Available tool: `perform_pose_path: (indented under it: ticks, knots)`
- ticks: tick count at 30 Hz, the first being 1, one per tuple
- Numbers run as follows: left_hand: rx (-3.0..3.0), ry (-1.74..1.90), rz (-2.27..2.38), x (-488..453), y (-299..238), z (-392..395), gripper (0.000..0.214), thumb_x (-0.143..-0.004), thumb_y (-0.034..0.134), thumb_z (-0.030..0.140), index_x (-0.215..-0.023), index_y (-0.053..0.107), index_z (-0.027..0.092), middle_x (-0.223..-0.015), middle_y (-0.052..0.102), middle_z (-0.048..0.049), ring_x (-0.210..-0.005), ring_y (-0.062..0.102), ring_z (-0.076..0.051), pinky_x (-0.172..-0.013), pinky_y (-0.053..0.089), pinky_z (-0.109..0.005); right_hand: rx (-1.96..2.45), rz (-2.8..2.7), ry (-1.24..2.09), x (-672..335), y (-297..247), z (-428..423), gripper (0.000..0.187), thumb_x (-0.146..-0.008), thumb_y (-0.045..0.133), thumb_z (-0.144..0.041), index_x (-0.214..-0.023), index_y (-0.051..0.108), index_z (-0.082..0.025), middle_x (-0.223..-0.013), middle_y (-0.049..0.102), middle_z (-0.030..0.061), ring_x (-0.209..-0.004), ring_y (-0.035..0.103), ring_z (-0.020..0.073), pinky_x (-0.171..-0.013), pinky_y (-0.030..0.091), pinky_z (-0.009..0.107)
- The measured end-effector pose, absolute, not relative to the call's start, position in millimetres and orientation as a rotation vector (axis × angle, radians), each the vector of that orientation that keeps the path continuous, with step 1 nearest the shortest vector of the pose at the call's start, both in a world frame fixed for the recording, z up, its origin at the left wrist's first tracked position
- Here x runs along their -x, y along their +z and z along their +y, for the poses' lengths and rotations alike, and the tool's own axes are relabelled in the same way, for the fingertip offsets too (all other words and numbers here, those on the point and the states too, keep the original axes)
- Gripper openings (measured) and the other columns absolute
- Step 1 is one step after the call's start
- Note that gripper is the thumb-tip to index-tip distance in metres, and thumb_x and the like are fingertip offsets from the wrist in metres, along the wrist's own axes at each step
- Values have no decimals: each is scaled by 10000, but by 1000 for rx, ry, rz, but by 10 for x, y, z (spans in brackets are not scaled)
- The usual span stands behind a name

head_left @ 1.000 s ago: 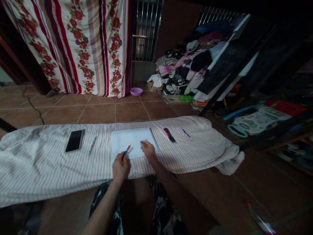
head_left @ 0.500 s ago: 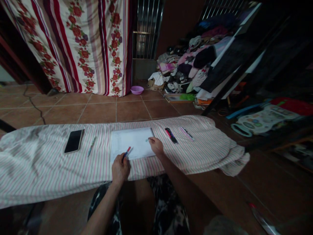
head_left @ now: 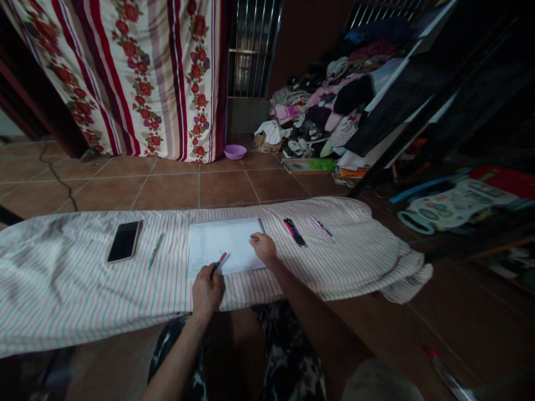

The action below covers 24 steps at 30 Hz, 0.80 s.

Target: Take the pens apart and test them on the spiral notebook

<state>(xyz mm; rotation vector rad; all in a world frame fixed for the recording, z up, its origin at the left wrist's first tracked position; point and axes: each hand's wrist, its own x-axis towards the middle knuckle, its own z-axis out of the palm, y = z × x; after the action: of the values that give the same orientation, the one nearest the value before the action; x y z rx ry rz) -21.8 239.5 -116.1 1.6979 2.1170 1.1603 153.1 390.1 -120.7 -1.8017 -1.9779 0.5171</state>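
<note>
My left hand (head_left: 207, 291) is closed round a red and blue pen (head_left: 219, 262), with its tip over the lower edge of a spiral notebook (head_left: 223, 239). The notebook lies open on a striped cloth (head_left: 75, 278) that covers a low surface. My right hand (head_left: 264, 247) rests on the notebook's right side with curled fingers pressed on the page; it holds nothing that I can see.
A black phone (head_left: 123, 241) and a pale pen (head_left: 156, 248) lie left of the notebook. Two dark pens (head_left: 295, 231) and a pink pen (head_left: 321, 229) lie to its right. Beyond are tiled floor, a floral curtain (head_left: 137, 78), a purple bowl (head_left: 234, 151) and a clothes pile (head_left: 326, 117).
My right hand has moved from the notebook's lower middle to its right side near the spiral. The left hand stays in place with the pen.
</note>
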Motion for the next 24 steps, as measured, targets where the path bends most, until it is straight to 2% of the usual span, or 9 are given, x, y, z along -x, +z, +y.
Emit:
perform_pose_path:
  ticks: [11,24]
  knots:
    - [-1705,1172,2097,217,-1120,2387,291,-819,395,266,-958,624,151,-792,659,-76,-751,618,-199,-683,489,-314,1802,-1989,511,-1555,-1160,3923,216,-779,534,-215,-952,662,-219,-893,694,28,-834,623,148,-759,441,238]
    - [-1726,1151,2064,166,-1134,2386,289,-823,398,263,-972,618,150,-811,664,-78,-763,622,-198,-689,493,-316,1782,-2112,410,-1738,-1032,3983,225,-823,491,-198,-948,678,-191,-961,653,65,-838,606,138,-784,412,222]
